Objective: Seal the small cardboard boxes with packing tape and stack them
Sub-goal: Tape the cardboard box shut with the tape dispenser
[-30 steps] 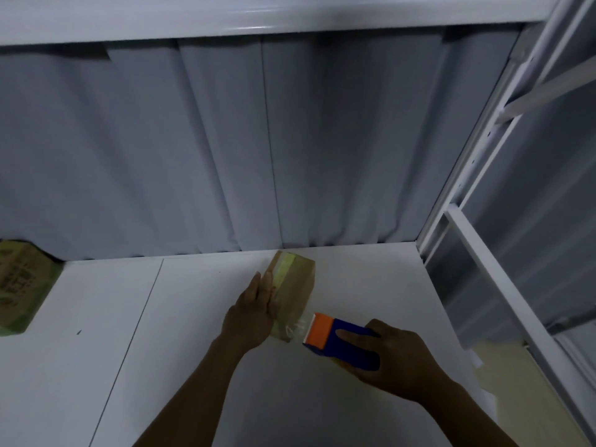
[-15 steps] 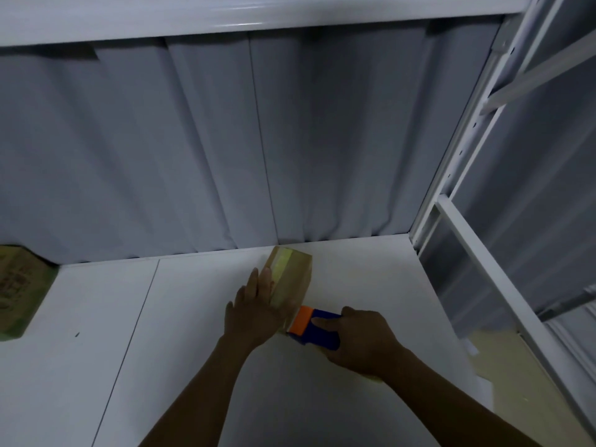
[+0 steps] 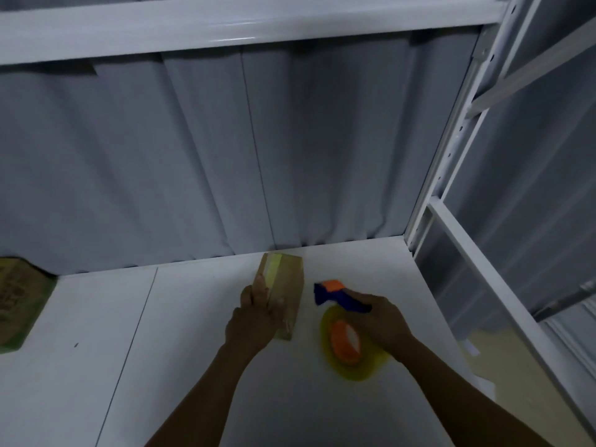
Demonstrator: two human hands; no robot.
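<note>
Already taped: small box, pale strip along its top, lying mid-shelf.
Left hand: fingers straight, pressing the box's side.
Right hand: fingers wrapped round tape dispenser, just beside the box.
Left to do: likely stacking; another box sits far left.

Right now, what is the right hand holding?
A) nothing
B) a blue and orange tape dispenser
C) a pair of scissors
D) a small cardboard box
B: the right hand grips the blue and orange tape dispenser with its yellow tape roll, held apart from the small cardboard box that the left hand lies against.
</note>
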